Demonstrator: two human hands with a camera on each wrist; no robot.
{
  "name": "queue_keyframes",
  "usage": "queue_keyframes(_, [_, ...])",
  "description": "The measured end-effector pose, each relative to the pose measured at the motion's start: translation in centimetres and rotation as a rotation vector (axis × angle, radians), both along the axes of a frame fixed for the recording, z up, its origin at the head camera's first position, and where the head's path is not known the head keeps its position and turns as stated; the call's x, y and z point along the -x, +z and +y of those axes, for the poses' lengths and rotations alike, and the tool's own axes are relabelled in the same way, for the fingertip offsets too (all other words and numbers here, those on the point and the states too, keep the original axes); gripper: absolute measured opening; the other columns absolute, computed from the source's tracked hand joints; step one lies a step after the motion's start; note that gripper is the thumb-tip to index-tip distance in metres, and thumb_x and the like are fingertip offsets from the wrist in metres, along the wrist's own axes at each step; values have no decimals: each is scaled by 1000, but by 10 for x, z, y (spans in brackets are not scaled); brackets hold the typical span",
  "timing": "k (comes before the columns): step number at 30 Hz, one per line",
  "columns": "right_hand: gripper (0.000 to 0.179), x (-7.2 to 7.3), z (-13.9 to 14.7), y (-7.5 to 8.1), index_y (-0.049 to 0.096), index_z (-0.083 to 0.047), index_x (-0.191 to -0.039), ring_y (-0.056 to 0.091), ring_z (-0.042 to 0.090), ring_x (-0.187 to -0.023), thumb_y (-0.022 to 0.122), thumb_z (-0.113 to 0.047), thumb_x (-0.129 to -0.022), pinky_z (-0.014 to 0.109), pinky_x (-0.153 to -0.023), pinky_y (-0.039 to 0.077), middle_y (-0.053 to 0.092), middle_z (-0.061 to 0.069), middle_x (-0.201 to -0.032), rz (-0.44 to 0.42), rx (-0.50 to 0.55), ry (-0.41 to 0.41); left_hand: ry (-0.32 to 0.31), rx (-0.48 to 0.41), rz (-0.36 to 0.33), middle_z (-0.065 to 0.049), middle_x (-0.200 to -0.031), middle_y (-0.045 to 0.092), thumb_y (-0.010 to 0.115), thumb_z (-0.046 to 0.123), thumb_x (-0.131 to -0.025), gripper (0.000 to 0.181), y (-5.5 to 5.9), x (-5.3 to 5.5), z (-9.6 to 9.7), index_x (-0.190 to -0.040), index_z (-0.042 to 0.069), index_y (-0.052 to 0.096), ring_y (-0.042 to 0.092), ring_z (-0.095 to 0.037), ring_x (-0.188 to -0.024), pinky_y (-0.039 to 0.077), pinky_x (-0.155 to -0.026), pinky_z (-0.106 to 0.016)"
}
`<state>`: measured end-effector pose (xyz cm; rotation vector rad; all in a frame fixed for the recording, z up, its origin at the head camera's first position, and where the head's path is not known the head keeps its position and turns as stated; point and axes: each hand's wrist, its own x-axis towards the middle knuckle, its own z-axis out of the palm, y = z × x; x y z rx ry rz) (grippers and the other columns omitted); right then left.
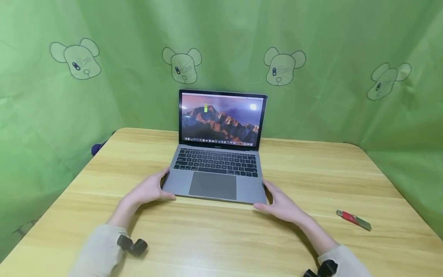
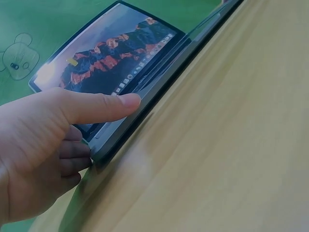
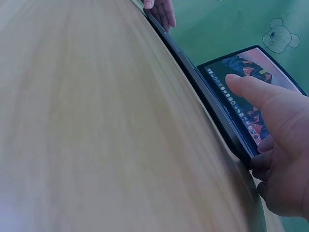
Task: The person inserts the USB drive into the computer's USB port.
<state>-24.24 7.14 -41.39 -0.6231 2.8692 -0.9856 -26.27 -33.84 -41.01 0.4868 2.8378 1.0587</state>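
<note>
Squarely between your hands sits the laptop (image 1: pixel 212 161), lid up on the far half of the bench (image 1: pixel 214 234), its screen (image 1: pixel 221 121) turned towards you. Your left hand (image 1: pixel 149 188) has its fingers curled round the near left corner, thumb along the front edge. Your right hand (image 1: pixel 282 202) mirrors it at the near right corner, fingers bent against the side; you cannot tell how firmly that thumb presses. Holding both corners alike probably keeps the base straight and steady, and it leaves the keyboard (image 1: pixel 217 161) and trackpad (image 1: pixel 212 185) uncovered. Whether the front edge is raised at all, you cannot tell.

The screen shows a mountain picture with a row of icons below and a small yellow-green patch. The mark under the screen is too small to read.

Off to your right, well apart from the laptop, lies a red and green USB stick (image 1: pixel 353 220), its metal plug bare; no label on it is legible. Behind the bench hangs a green curtain (image 1: pixel 228 27) printed with animal heads (image 1: pixel 183 67), each bearing short lettering too faint for you to read surely.
</note>
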Motion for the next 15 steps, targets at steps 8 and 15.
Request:
queue_keyframes(8, [92, -2, 3, -4, 24, 10, -141, 27, 47, -130, 68, -45, -81, 60, -103, 25, 29, 30, -143, 9, -12, -26, -31, -7, -18, -27, -144, 28, 83, 37, -63, 112, -1, 1, 1, -142, -11, 19, 30, -39, -131, 24, -107, -49])
queue_keyframes(15, [93, -1, -2, -2, 24, 10, -141, 27, 48, -129, 68, -45, -81, 61, -102, 25, 28, 31, -143, 11, -16, -30, -37, -2, -8, -28, -144, 29, 83, 37, -63, 112, -1, 3, -5, -142, -11, 20, 30, -39, -131, 24, -108, -49])
